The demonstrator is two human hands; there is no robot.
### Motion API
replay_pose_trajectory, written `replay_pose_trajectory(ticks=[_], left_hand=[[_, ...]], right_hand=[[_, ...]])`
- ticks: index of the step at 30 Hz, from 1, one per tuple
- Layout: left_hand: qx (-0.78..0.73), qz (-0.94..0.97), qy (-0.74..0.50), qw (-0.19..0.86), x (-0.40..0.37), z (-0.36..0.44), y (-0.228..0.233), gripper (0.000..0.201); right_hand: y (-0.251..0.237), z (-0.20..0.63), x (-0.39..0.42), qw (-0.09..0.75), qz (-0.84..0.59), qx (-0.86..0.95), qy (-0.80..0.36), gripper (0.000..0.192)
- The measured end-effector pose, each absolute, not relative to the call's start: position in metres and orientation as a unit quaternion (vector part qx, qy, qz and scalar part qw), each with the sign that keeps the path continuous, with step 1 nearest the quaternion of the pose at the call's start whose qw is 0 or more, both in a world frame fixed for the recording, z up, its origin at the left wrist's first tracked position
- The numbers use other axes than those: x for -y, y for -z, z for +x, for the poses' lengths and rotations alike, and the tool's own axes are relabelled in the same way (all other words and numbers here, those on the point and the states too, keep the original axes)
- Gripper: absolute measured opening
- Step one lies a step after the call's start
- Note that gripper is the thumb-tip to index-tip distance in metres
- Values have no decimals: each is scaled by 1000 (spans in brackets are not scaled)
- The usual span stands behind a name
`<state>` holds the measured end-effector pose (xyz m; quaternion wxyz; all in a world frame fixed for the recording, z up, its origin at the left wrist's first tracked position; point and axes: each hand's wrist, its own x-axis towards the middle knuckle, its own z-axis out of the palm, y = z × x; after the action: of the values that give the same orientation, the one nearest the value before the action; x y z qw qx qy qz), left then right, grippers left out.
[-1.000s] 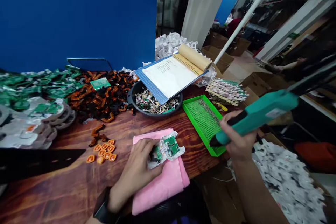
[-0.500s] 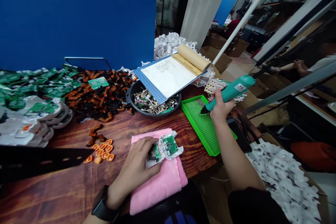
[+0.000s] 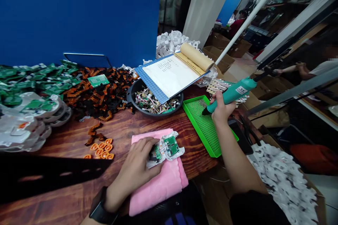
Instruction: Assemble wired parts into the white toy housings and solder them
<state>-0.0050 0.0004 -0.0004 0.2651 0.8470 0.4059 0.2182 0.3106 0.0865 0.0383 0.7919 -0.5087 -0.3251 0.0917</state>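
Observation:
My left hand (image 3: 139, 160) is closed around the near part of a white plastic housing (image 3: 181, 152) that lies on a folded pink cloth (image 3: 158, 193). Green circuit boards (image 3: 171, 145) sit inside the housing; my palm and fingers hide part of it. In my right hand (image 3: 223, 109) is a teal electric screwdriver (image 3: 239, 89), tilted so that its dark tip points down into a green perforated tray (image 3: 215, 150). Small metal screws (image 3: 199, 103) lie in the tray's far end. Whether the tip touches one is too small to tell.
A black bowl (image 3: 153, 114) of small wired parts stands behind the cloth, a clipboard (image 3: 169, 77) resting across it. To the left are piled green boards (image 3: 34, 81), orange-black flex parts (image 3: 105, 93), orange pieces (image 3: 104, 149) and stacked white housings (image 3: 23, 130). A dark slotted bar (image 3: 52, 174) juts in.
The view has shifted slightly, and the dark bar at left appears lower and reaches further right. Both hands keep their grips, with the screwdriver tip still over the green tray.

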Motion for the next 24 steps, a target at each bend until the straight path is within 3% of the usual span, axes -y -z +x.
replay_pose_trajectory(ticks=[11,19,24], left_hand=[[-412,840,-207,284,-3,-3,-3,47],[-413,842,-218,270,-1,-2,1,50],[-409,845,-221,265,0,-3,4,59]], right_hand=[[-37,304,-83,778,-557,284,-67,38],[-42,306,-69,745,-530,357,-190,38],[-43,303,-71,756,-508,372,-181,33]])
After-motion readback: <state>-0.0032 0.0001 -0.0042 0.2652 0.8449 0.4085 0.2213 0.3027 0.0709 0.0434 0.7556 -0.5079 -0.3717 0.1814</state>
